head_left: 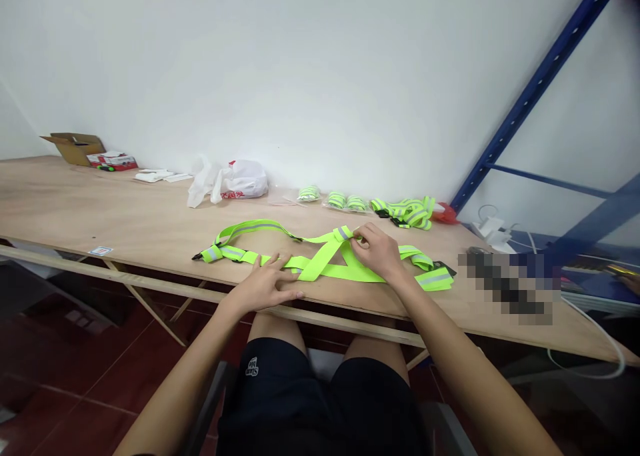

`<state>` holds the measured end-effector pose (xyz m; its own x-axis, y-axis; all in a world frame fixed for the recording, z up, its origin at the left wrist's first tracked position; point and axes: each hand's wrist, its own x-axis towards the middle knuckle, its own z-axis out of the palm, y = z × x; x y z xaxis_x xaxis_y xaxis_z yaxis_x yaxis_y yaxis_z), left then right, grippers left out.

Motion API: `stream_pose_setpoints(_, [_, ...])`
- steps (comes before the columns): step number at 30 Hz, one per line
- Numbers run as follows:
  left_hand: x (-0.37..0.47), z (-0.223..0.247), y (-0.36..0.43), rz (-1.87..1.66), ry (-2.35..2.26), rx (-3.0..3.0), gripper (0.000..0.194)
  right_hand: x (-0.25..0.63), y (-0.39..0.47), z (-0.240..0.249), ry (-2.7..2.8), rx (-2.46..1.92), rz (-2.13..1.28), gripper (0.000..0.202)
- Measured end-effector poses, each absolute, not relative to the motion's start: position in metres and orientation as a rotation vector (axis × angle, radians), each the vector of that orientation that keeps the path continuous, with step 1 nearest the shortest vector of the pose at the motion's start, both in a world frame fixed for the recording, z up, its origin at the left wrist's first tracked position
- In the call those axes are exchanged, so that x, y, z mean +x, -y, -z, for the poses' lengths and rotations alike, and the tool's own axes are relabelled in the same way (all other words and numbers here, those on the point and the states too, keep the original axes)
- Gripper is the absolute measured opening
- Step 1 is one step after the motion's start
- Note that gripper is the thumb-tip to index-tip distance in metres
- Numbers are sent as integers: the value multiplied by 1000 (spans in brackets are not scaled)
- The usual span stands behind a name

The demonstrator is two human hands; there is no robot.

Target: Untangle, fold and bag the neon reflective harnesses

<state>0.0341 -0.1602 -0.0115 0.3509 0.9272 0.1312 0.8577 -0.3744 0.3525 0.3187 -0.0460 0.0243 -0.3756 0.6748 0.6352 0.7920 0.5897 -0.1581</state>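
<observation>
A neon yellow-green strap harness (325, 259) with grey reflective stripes lies spread along the table's front edge. My left hand (270, 283) rests flat, its fingers spread over the lower strap left of the middle. Farther right, my right hand (374, 248) is closed, its thumb and fingertips pinching the harness by the folded loop at its top middle. Black buckles show on the left part, and a black clip (199, 257) sits at its left tip. The right end of the harness lies past my right wrist, beside a dark piece (444, 267).
Along the wall on the wooden table (150, 209) are a cardboard box (80, 151), a red-white box (116, 161), white plastic bags (245, 179), packed green straps (345, 201) and a loose strap pile (413, 211). A blue metal frame (530, 93) and white cable stand right.
</observation>
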Motion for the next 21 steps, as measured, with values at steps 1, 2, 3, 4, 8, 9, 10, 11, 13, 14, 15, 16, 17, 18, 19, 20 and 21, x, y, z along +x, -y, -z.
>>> stream_pose_setpoints(1, [36, 13, 160, -462, -1635, 2388, 61, 321, 50, -24, 2113, -1120, 260, 15])
stream_pose_setpoints(2, [37, 14, 160, -470, -1663, 2393, 61, 323, 54, -23, 2080, -1084, 291, 16])
stream_pose_setpoints(3, [39, 16, 160, -483, -1689, 2401, 61, 326, 58, -21, 2049, -1049, 321, 16])
stream_pose_setpoints(4, [40, 17, 160, -498, -1712, 2410, 61, 328, 62, -20, 2026, -1017, 348, 17])
stream_pose_setpoints(8, [45, 17, 160, -460, -1776, 2382, 68, 337, 76, -14, 2032, -920, 429, 20])
stream_pose_setpoints(9, [46, 15, 160, -424, -1791, 2365, 69, 338, 80, -12, 2054, -890, 446, 20])
stream_pose_setpoints(10, [47, 13, 160, -390, -1803, 2350, 70, 339, 84, -10, 2077, -848, 466, 19])
stream_pose_setpoints(11, [47, 11, 160, -364, -1812, 2337, 71, 339, 88, -8, 2097, -793, 491, 19])
stream_pose_setpoints(13, [48, 8, 160, -337, -1822, 2318, 73, 338, 99, -2, 2134, -664, 545, 19])
stream_pose_setpoints(14, [48, 7, 161, -330, -1824, 2311, 73, 338, 105, 2, 2148, -612, 567, 19])
stream_pose_setpoints(15, [48, 6, 161, -328, -1822, 2306, 73, 337, 111, 5, 2163, -580, 580, 19])
stream_pose_setpoints(16, [48, 5, 162, -331, -1819, 2301, 72, 337, 116, 8, 2178, -565, 583, 19])
stream_pose_setpoints(17, [47, 5, 162, -340, -1814, 2296, 71, 338, 122, 12, 2193, -563, 577, 19])
stream_pose_setpoints(18, [47, 4, 162, -353, -1806, 2292, 71, 338, 126, 15, 2209, -569, 563, 19])
stream_pose_setpoints(19, [47, 4, 163, -367, -1795, 2289, 70, 339, 130, 17, 2224, -577, 542, 18])
stream_pose_setpoints(20, [46, 4, 163, -380, -1784, 2288, 70, 339, 133, 19, 2241, -584, 516, 17])
stream_pose_setpoints(21, [46, 5, 163, -392, -1774, 2288, 70, 340, 135, 21, 2260, -589, 487, 16])
